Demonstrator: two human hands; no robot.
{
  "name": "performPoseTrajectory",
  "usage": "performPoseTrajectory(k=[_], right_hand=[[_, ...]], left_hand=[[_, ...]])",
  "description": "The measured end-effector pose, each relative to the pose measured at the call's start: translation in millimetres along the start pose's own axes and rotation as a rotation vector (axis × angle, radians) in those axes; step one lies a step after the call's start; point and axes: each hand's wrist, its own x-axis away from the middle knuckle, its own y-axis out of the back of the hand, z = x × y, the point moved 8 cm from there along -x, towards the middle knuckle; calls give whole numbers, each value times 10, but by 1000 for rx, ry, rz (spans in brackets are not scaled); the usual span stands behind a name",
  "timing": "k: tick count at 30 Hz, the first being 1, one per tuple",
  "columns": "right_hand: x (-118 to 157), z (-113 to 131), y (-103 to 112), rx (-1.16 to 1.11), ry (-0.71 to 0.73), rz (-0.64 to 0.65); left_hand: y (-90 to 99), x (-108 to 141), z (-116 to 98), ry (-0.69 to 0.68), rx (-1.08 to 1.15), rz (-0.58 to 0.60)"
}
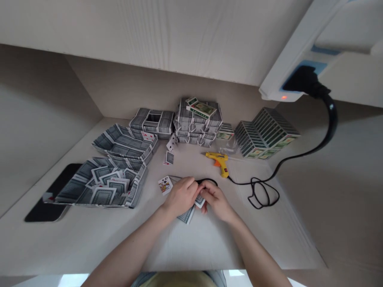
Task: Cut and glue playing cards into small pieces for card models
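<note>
Close together over the table, my left hand (181, 196) and my right hand (218, 201) both have their fingers closed at a patterned-back playing card (200, 201). Parts of that card are hidden by the fingers. Just below my left hand, more playing cards (186, 216) lie face down, partly covered by it. A face-up playing card (164, 185) rests left of my left hand. Beyond my hands, a yellow glue gun (220, 159) lies on its side with its black cord trailing right.
At left, an open box made of cards (136, 195) holds several loose cards and overlaps a black phone (49, 207). Further card-built boxes (191, 123) stand along the back wall. Stacked card packs (263, 133) sit back right. A power strip (278, 89) with a plugged cable hangs upper right.
</note>
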Motion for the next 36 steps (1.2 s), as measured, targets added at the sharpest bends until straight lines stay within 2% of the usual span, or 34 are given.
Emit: performPoseTrajectory(k=[6, 15, 19, 23, 26, 29, 31, 34, 36], right_hand=[[-2, 28, 13, 8, 51, -3], [14, 36, 65, 97, 99, -104], [4, 22, 80, 140, 100, -138], [-11, 8, 52, 104, 56, -91], [-10, 65, 65, 118, 84, -96], [14, 203, 128, 273, 234, -193], [29, 264, 128, 435, 314, -228], [38, 283, 122, 584, 353, -254], [45, 283, 151, 598, 348, -289]], left_hand=[[18, 9, 46, 44, 55, -7], [18, 16, 73, 57, 167, -21], [-11, -4, 144, 90, 249, 27], [-60, -30, 257, 195, 404, 109], [-76, -25, 413, 355, 480, 96], [-96, 6, 552, 497, 509, 59], [-116, 18, 590, 538, 530, 51], [-134, 26, 597, 568, 598, 47], [-158, 39, 593, 612, 731, 56]])
